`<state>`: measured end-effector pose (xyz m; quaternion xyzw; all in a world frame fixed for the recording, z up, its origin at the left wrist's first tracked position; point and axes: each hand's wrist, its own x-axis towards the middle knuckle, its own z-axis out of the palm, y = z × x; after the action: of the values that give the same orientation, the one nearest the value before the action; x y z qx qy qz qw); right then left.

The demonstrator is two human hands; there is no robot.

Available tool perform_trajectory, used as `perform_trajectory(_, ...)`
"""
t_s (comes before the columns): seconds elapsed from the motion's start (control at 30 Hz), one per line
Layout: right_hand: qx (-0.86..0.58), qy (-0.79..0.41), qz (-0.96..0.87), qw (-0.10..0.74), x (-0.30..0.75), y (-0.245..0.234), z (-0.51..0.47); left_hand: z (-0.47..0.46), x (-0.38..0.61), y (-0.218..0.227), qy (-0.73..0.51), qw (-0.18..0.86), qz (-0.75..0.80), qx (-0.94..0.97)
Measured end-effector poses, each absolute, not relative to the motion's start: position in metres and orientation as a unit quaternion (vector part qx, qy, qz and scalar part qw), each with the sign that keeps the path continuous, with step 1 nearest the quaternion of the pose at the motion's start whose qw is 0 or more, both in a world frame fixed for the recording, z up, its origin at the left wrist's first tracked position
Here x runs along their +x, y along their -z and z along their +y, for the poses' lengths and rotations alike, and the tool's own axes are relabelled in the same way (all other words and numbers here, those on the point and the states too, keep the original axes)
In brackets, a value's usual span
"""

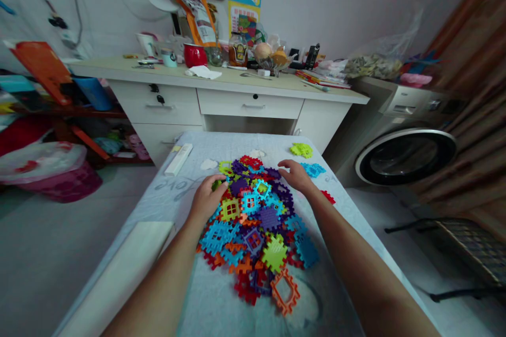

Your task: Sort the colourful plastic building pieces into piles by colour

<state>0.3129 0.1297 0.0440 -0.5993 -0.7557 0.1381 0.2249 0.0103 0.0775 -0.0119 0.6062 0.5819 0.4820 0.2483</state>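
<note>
Clock bearings are taken from the heap's centre.

Step in hand, as judged: handling loose tiles at the heap [269, 218]. The left hand [207, 197] stands at ten o'clock against the heap's edge, thumb and fingers bent; whether they pinch a tile cannot be told. The heap is mixed purple, blue, red, lime and orange, its toothed tiles overlapping. The right hand [295, 175] hovers at one o'clock beside purple tiles, fingers curled and spread, nothing seen between them. A pick from this posture would call for fingertips meeting on one tile's edge without dragging its neighbours.

Surface: a pale cloth [213, 308]. White panel [134, 258] at eight o'clock; white strip [178, 160] at ten; orange frame [295, 295] at five, at the heap's edge. Set apart: lime tiles [301, 150] at one, blue tiles [313, 170] at two, red tiles [328, 197] at three, partly hidden.

Room: pink bin [59, 181] at nine; desk [225, 100] at twelve, bearing a red mug [195, 56] and a jar [237, 52]; washer [403, 116] at two; chair [470, 253] at three to four, cut by the frame.
</note>
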Motion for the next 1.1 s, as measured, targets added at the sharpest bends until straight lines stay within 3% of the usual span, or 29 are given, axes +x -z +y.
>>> perform_trajectory(0.3, -0.618, -0.185, -0.758, 0.095, 0.296, -0.037, 0.137, 0.079, 0.009, 0.012, -0.509, 0.220, 0.577, 0.599)
perform_trajectory(0.67, -0.653, -0.188, -0.701, 0.215, 0.305, -0.044, 0.167, 0.080, 0.009, 0.014, -0.504, 0.225, 0.573, 0.606)
perform_trajectory(1.1, -0.704, -0.095, -0.661, 0.242, 0.262, -0.021, 0.238, 0.079, 0.009, 0.013, -0.499, 0.231, 0.577, 0.605)
